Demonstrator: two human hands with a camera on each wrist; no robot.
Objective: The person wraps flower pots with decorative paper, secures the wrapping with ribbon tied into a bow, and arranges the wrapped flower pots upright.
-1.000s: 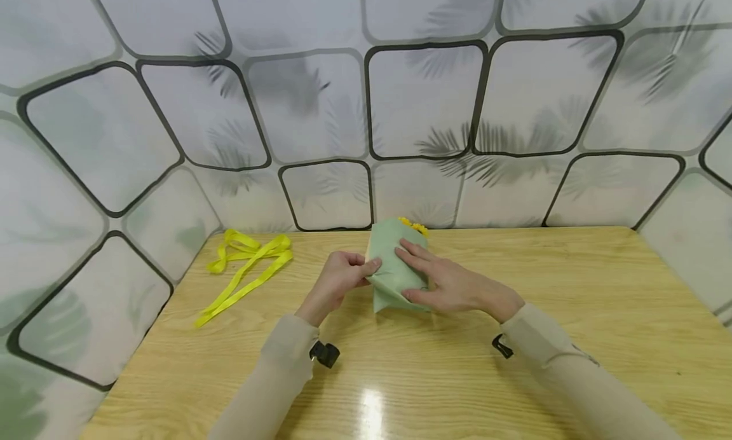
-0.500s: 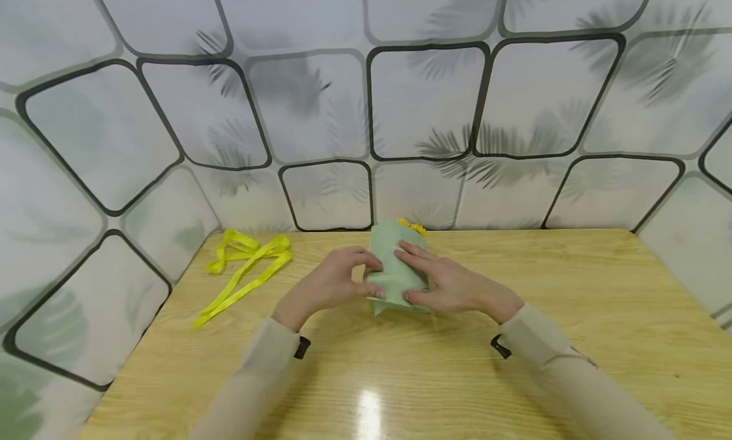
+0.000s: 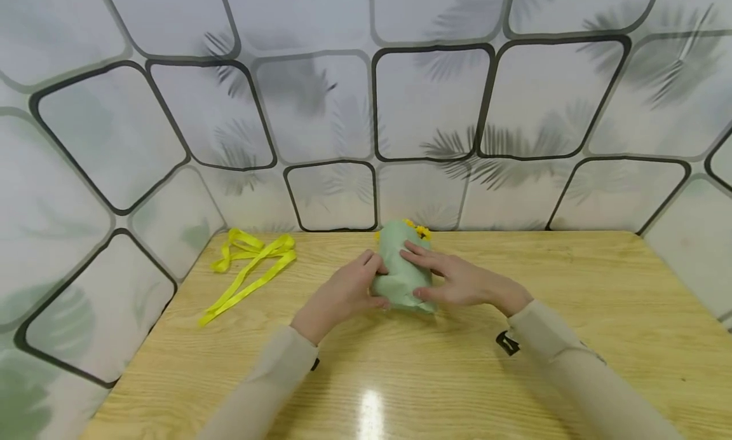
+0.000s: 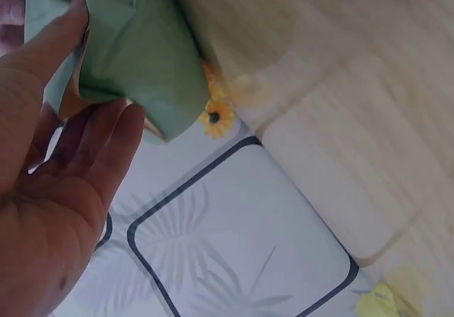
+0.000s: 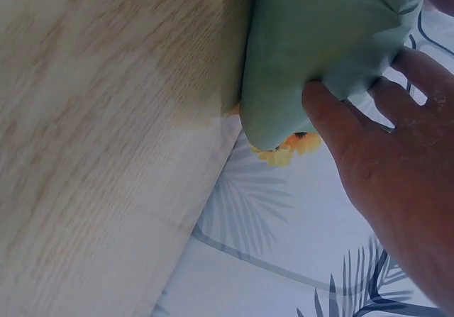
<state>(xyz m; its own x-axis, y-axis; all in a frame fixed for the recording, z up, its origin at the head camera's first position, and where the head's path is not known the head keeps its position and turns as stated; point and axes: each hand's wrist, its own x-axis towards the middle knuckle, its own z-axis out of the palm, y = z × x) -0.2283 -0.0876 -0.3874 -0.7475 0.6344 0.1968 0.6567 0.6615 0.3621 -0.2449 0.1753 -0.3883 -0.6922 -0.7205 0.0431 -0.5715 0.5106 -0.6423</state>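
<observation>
A green paper wrap [image 3: 393, 244] lies rolled near the back edge of the table. Yellow-orange flowers [image 3: 422, 232] peek out at its far end, so it looks like a small bouquet; the stems are hidden. My left hand [image 3: 345, 295] grips the wrap's left side, and the left wrist view has the thumb on one face of the paper [image 4: 152, 65] and fingers curled at its open edge. On the wrap's top and right side rests my right hand [image 3: 460, 281], its fingers spread and fairly straight against the paper [image 5: 319, 33].
A loose yellow ribbon [image 3: 251, 268] lies folded on the left of the wooden table [image 3: 366, 370]. Right behind the table's back edge stands a patterned curtain [image 3: 434, 103] of pale panels. Black straps [image 3: 508, 343] show at the sleeves.
My left hand let go of the paper's left edge, opened wider, then curled round that side. The wrap has gone from flatter to a rounder, narrower roll. My right hand stays on it.
</observation>
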